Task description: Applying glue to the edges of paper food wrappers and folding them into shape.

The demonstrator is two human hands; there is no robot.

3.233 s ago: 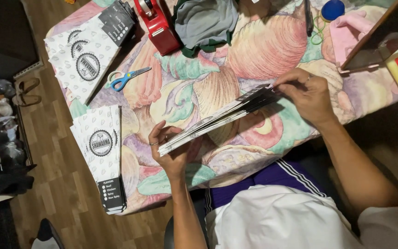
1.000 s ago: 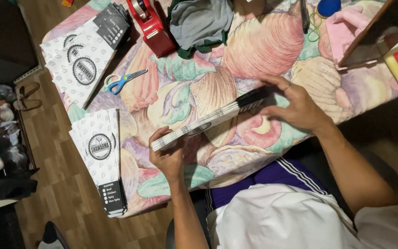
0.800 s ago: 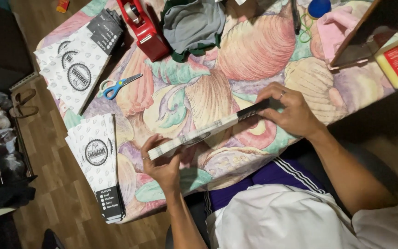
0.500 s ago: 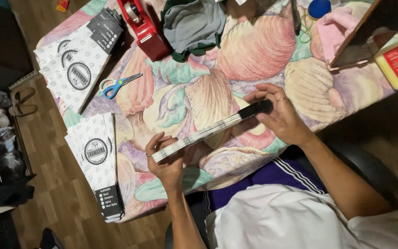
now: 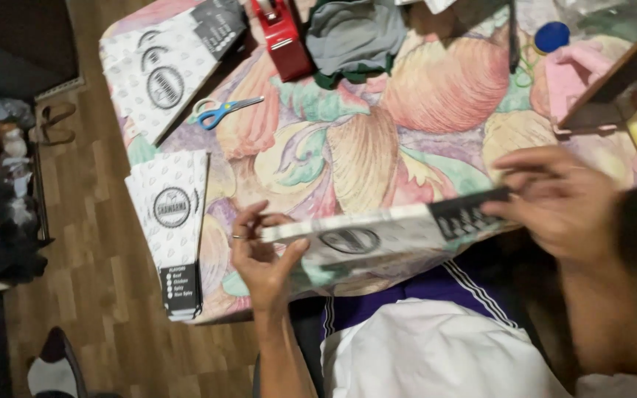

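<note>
Two hands share one load here: your left hand (image 5: pixel 263 254) pinches the near end of a flat stack of white printed paper sleeves with black ends (image 5: pixel 385 232), thumb under and fingers curled over the top, while your right hand (image 5: pixel 554 199) closes on the black end of the same stack. The right hand is blurred, so how tightly its fingers are shut you cannot tell from this view. The stack hangs edge-up over the front edge of the table, above your lap, not resting flat on anything.

The risk, as I judge it, is fanning. The sleeves look thin, smooth and slippery against each other, and held only at the ends the middle sheets could slide out and drop to the wooden floor (image 5: pixel 90 295). Squeezing harder may crease the paper.

Another pile of the same white sleeves with a round black emblem (image 5: pixel 172 221) lies at the table's left corner, partly overhanging; a brush from your left elbow could tip it off. A third, larger spread of them (image 5: pixel 164 74) sits further back. The tablecloth with a pastel shell pattern (image 5: pixel 377 140) looks soft and wrinkled, so stacks will not sit perfectly square. Blue-handled scissors (image 5: pixel 223 112) lie near, points away from you, beside a red tape dispenser (image 5: pixel 283 37) and crumpled grey cloth (image 5: pixel 352 33).
</note>
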